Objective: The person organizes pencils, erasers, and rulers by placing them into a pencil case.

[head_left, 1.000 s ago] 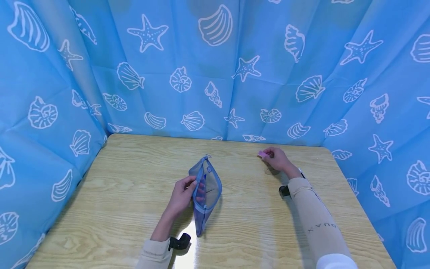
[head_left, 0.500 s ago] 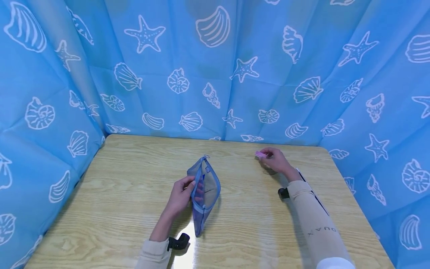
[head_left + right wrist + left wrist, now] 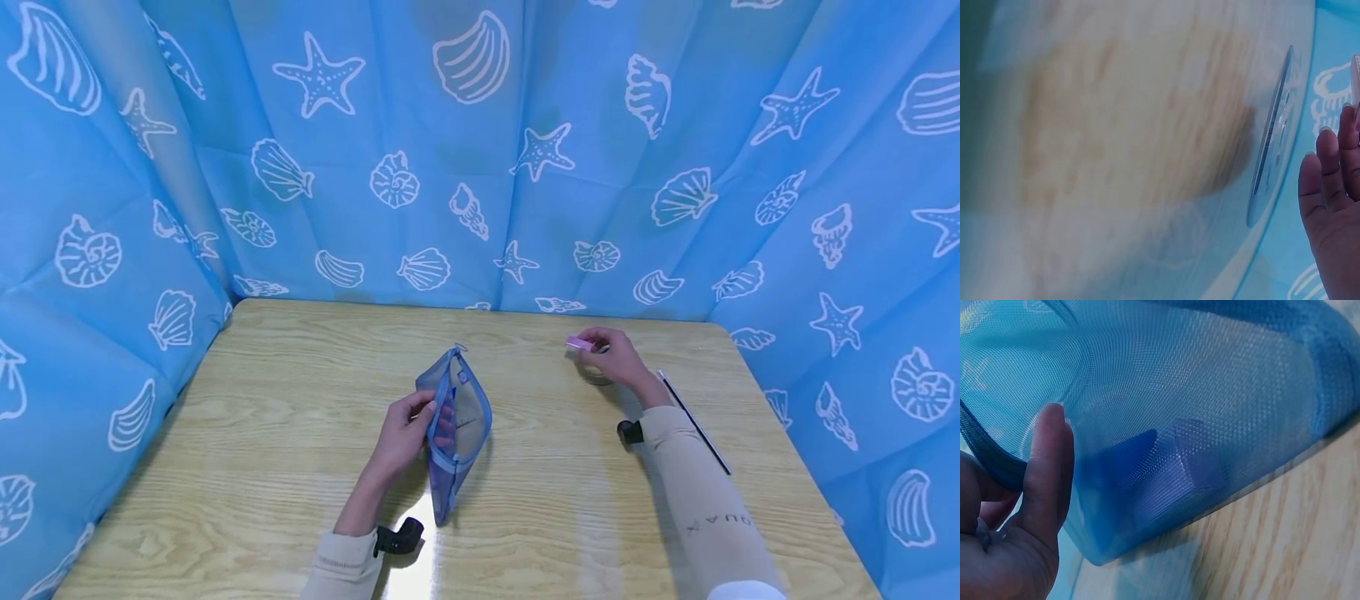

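Note:
In the head view my left hand [image 3: 401, 432] pinches the near-left rim of a blue mesh zip pouch [image 3: 474, 429], its mouth spread wide. Through the mesh in the left wrist view, a blue piece and a purple block-like piece [image 3: 1200, 459] show in the bottom of the pouch [image 3: 1260, 412]. Toward the back right of the table, my right hand [image 3: 617, 357] holds a small pink block [image 3: 577, 343] between thumb and fingers, close above the wood. The right wrist view shows this block only at its right edge.
Under the right hand lies a thin clear piece with a curved edge [image 3: 597, 379], marked along one side in the right wrist view. A slim dark pencil-like stick [image 3: 693, 421] lies right of the forearm. Blue shell-print curtain [image 3: 420, 200] encloses the table [image 3: 285, 375].
My right hand has raised the pink block slightly, and the forearm has shifted left, uncovering more of the dark stick. The left hand and pouch stay put. The head view has turned a little.

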Tool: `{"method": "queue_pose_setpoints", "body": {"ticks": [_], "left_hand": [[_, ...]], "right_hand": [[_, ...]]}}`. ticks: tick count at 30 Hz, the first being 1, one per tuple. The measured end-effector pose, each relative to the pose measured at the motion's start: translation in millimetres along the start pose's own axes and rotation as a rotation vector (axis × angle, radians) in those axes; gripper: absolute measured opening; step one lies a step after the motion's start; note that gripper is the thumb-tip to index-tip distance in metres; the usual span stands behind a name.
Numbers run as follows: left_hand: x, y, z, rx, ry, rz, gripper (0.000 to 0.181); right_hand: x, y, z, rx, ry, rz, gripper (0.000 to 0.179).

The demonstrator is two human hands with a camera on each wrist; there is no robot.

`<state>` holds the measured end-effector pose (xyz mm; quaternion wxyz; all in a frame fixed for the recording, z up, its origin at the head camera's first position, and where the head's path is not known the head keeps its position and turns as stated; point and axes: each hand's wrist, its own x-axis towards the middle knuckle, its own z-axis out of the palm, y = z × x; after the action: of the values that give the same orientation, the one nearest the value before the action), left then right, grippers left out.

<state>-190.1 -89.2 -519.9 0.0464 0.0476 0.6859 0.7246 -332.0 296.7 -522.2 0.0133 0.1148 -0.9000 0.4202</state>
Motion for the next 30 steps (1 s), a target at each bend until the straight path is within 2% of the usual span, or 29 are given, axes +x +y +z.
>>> {"method": "queue_pose_setpoints", "body": {"ticks": [12,20,30], "left_hand": [[-0.8,-2.0,-0.9,-0.023,-0.029,0.022,0.028],[-2.0,-0.1,-2.0,-0.034,-0.032,-0.002,0.029],[-2.8,-0.4,-3.6,-0.031,-0.034,0.017,0.029]], "right_hand": [[-9.9,-15.7,-0.7,-0.019,0.010,-0.042,0.023],[-13.8,-30.0,2.0,-0.021,-0.001,-0.082,0.023],[-27.8,-50.7,9.4,-0.014,0.002,-0.133,0.022]]}}
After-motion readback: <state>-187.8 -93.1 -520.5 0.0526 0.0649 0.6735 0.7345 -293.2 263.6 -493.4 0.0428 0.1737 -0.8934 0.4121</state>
